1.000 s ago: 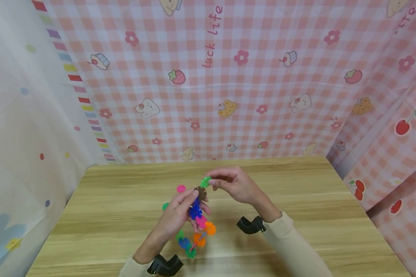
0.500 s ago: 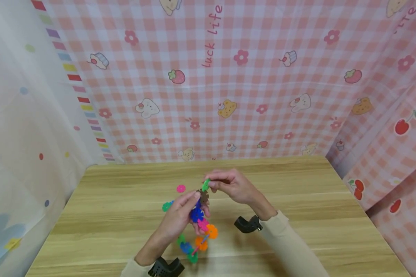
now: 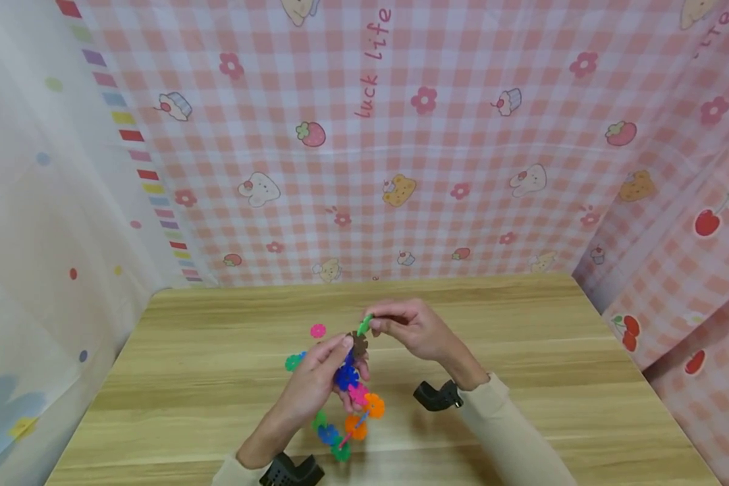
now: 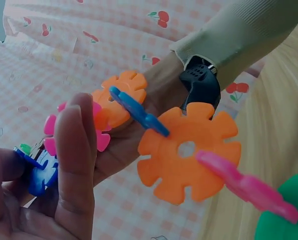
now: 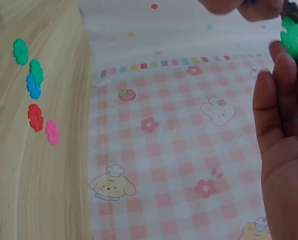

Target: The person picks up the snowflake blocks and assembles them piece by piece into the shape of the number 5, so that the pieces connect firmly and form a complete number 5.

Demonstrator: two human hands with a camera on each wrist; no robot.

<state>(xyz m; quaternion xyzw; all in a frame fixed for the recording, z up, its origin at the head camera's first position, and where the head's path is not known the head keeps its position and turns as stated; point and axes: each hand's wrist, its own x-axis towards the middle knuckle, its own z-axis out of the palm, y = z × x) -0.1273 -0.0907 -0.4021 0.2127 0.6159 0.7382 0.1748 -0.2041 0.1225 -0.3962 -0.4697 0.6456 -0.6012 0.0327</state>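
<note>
A chain of notched plastic snowflake discs hangs from my left hand (image 3: pixel 310 381), which pinches it near its top by a brown disc (image 3: pixel 359 345). Below follow a dark blue disc (image 3: pixel 347 376), a pink disc (image 3: pixel 358 394) and two orange ones, the lower orange disc (image 4: pixel 188 150) facing the left wrist camera. Farther along are a green disc (image 3: pixel 340 449) and a blue disc (image 3: pixel 327 434). Between thumb and fingertips, my right hand (image 3: pixel 422 329) pinches a light green disc (image 3: pixel 365 325), its lower edge right at the brown disc's notched rim.
Loose discs lie on the wooden table (image 3: pixel 522 378) beyond and left of the left hand: a pink disc (image 3: pixel 318 331), a green disc (image 3: pixel 293 362), and in the right wrist view a red disc (image 5: pixel 35 117) and a blue disc (image 5: pixel 34 87). A checked cloth (image 3: pixel 401 223) hangs behind.
The light green disc has turned from nearly face-on to edge-on and come down to the brown disc with the right hand. Left hand and chain have shifted slightly down and right.
</note>
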